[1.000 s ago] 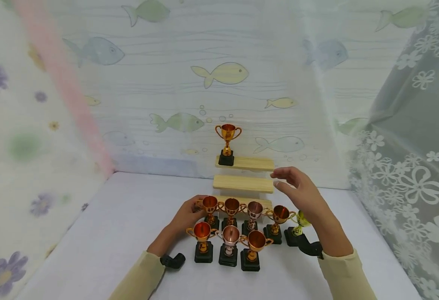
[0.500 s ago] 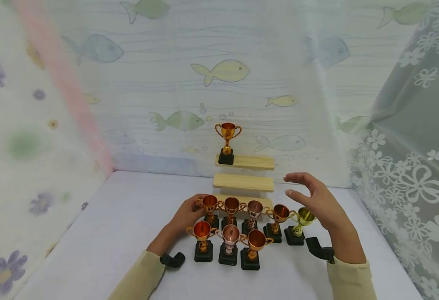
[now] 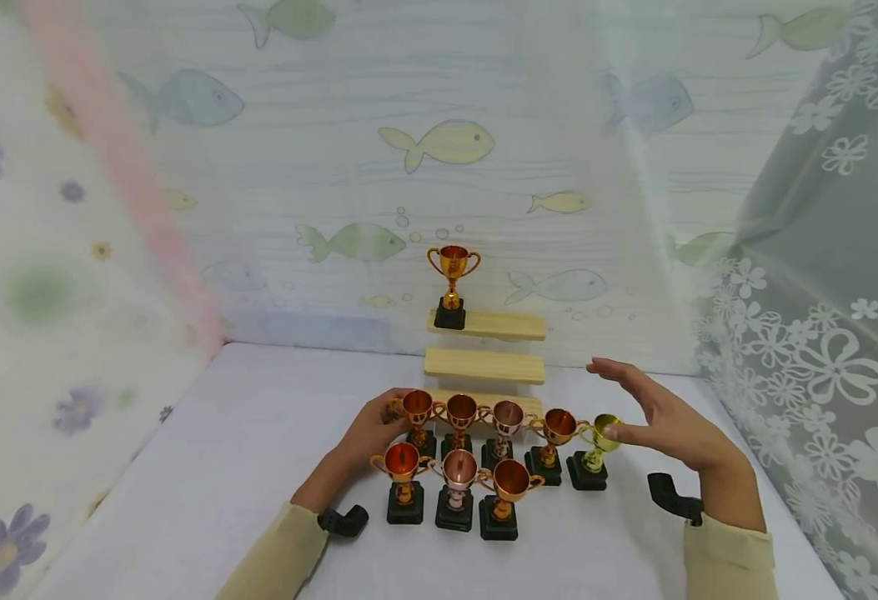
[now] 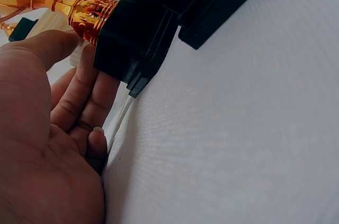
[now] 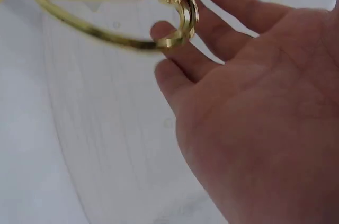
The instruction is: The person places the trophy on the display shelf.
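One orange-gold cup (image 3: 418, 407), the first on the left in the back row, is held by the left hand (image 3: 373, 428). The thumb is placed by its thin stem and the fingers are bent in behind its black base; how hard it is squeezed cannot be told. It is stood up on the white table (image 3: 258, 450). The right hand (image 3: 673, 430) is spread wide, with thumb and fingers far apart, and nothing is held by it. It is placed right by the yellow-gold cup (image 3: 594, 459), at the other end of that row. Whether this cup is touched cannot be told. Between those two, three cups (image 3: 507, 417) are lined up, with a pink one in the middle. In front, three more cups (image 3: 459, 470) are set in a shorter row. Behind, wooden steps (image 3: 484, 366) can be seen, and a tall gold cup (image 3: 454, 263) is stood on the top step's left end.
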The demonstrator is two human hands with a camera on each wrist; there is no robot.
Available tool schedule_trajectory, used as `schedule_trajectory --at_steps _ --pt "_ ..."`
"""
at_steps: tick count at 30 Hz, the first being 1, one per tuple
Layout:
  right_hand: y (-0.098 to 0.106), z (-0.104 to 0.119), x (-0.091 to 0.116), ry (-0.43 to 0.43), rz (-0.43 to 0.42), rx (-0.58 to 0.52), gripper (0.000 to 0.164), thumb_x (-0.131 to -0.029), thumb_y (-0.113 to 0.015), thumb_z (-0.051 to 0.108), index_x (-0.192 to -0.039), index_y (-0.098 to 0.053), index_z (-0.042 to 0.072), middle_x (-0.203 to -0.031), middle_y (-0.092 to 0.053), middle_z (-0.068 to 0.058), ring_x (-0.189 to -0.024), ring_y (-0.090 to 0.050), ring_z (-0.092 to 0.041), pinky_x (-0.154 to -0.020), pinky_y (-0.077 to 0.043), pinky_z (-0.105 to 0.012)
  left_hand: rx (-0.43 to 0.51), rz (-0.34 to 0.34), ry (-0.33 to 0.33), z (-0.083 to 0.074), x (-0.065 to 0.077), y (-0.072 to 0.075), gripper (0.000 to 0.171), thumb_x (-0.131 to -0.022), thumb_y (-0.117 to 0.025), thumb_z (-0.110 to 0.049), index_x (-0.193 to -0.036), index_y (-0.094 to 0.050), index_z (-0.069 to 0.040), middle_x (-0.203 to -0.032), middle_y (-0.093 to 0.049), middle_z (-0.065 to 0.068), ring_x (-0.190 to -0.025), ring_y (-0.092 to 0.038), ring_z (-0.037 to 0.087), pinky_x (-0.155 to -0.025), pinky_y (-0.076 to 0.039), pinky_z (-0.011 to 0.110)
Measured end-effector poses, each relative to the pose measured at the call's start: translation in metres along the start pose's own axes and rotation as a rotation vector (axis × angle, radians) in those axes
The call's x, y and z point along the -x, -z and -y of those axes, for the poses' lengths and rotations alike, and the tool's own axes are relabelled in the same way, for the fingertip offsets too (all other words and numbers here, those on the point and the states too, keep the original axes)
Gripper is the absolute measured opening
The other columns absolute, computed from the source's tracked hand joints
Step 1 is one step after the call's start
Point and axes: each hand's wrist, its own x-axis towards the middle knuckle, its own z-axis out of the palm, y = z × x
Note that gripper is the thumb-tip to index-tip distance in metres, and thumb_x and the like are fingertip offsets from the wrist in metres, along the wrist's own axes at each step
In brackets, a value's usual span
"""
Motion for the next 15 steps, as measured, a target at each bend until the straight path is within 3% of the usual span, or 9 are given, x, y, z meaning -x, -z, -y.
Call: schedule_trajectory --at_steps 2,7,8,9,13,15 --pt "0.003 -0.004 0.002 0.012 0.032 -0.021 0.082 -0.09 -0.072 0.01 -0.157 -0.028 0.028 -0.162 -0.027 0.001 -0.15 -0.016 -0.027 -0.101 -0.027 -0.071 0.006 -0.008 0.0 -0.001 -0.001 0.001 0.041 -0.097 -0.064 -0.011 -0.136 -0.057 -0.02 -0.118 -0.069 0.002 -0.102 -0.066 0.017 -0.092 -0.051 0.041" --pt "0.004 -0.026 0.005 0.034 0.138 -0.117 0.086 -0.09 -0.069 0.004 -0.159 -0.022 0.021 -0.162 -0.027 -0.007 -0.148 -0.024 -0.026 -0.106 -0.039 -0.039 0.002 -0.012 -0.01 -0.011 0.0 0.001 0.04 -0.097 -0.063 -0.008 -0.136 -0.058 -0.015 -0.118 -0.068 0.005 -0.099 -0.066 0.018 -0.09 -0.051 0.041" --pt "0.004 -0.032 0.006 0.039 0.159 -0.145 0.088 -0.089 -0.069 0.002 -0.16 -0.02 0.02 -0.162 -0.027 -0.009 -0.148 -0.025 -0.027 -0.105 -0.039 -0.038 0.004 -0.01 -0.012 -0.014 0.001 0.001 0.04 -0.097 -0.063 -0.008 -0.136 -0.058 -0.014 -0.118 -0.068 0.006 -0.099 -0.066 0.018 -0.089 -0.051 0.042" --pt "0.003 -0.038 0.007 0.039 0.179 -0.167 0.089 -0.089 -0.068 0.002 -0.16 -0.018 0.018 -0.161 -0.028 -0.011 -0.147 -0.027 -0.027 -0.106 -0.038 -0.038 0.004 -0.007 -0.013 -0.017 0.003 0.002 0.04 -0.097 -0.062 -0.007 -0.136 -0.058 -0.013 -0.118 -0.068 0.007 -0.099 -0.066 0.018 -0.089 -0.052 0.042" --pt "-0.002 -0.062 0.01 0.044 0.232 -0.209 0.09 -0.087 -0.068 0.002 -0.16 -0.017 0.013 -0.158 -0.032 -0.015 -0.144 -0.033 -0.024 -0.101 -0.035 -0.057 0.01 -0.016 0.006 -0.013 0.003 -0.001 0.041 -0.096 -0.062 -0.005 -0.136 -0.058 -0.012 -0.117 -0.069 0.007 -0.101 -0.067 0.021 -0.091 -0.051 0.044" --pt "-0.004 -0.072 0.012 0.031 0.244 -0.242 0.086 -0.088 -0.067 0.002 -0.159 -0.021 0.011 -0.157 -0.033 -0.016 -0.142 -0.037 -0.021 -0.101 -0.036 -0.056 0.006 -0.021 0.009 -0.006 0.001 -0.003 0.041 -0.096 -0.062 -0.005 -0.136 -0.058 -0.014 -0.117 -0.069 0.006 -0.1 -0.066 0.02 -0.09 -0.051 0.044"
